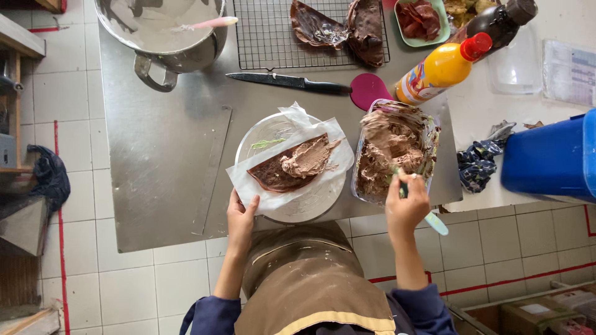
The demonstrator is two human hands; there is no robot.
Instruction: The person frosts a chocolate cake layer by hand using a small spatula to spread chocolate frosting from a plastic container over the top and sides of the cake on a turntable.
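**Loading the spatula for an even chocolate layer**

Steel tabletop over pale floor tiles with red lines carries the whole set-up. Near its front edge sits a round glass plate [257, 133] lined with white paper [248, 186], and on the paper lies a folded brown crepe [273, 175] with a mound of chocolate cream [307, 158] on its upper half. The left hand [241, 218] pinches the paper and plate rim at the front edge, thumb on top, fingers curled under. The right hand [406, 208] is closed around a light-blue spatula [434, 222], whose blade dips into a clear tub of chocolate cream [392, 149] at the front right corner of the steel surface.

Judged from this, the scoop should be modest: a heavy load would likely drop off on the way across the gap between tub and plate. Wiping the blade's underside on the tub wall keeps drips off the paper. The left hand does well to hold the plate firm, so that the crepe does not slide under the spreading stroke.

Towards the back edge lie a black-handled knife [288, 81], a wire rack [273, 34] with more crepes, and a steel mixing bowl [167, 31] at the back left corner.
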